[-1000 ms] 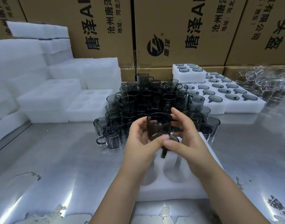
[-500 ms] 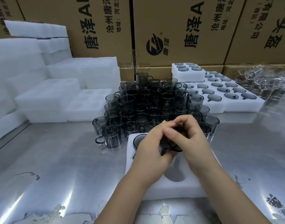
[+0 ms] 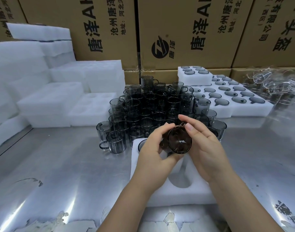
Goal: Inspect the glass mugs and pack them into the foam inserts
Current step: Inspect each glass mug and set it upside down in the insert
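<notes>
Where cartons (image 3: 185,30) wall the metal table (image 3: 59,164), mugs (image 3: 151,104) cluster.

"唐泽"; "沧州唐泽"; "地址:" on the cardboard boxes (image 3: 176,17)

Two hands: left hand (image 3: 151,152), right hand (image 3: 208,151). One held mug (image 3: 179,141). Dozens loose mugs (image 3: 143,106), uncountable. One foam insert (image 3: 161,195) beneath hands.

I note: held mug (image 3: 179,141) dark smoky brown; clustered mugs (image 3: 153,104) smoke-grey; foam insert (image 3: 176,196) plain white; cartons (image 3: 185,22) tan with black lettering; surface (image 3: 68,164) silvery, glare-streaked.
</notes>
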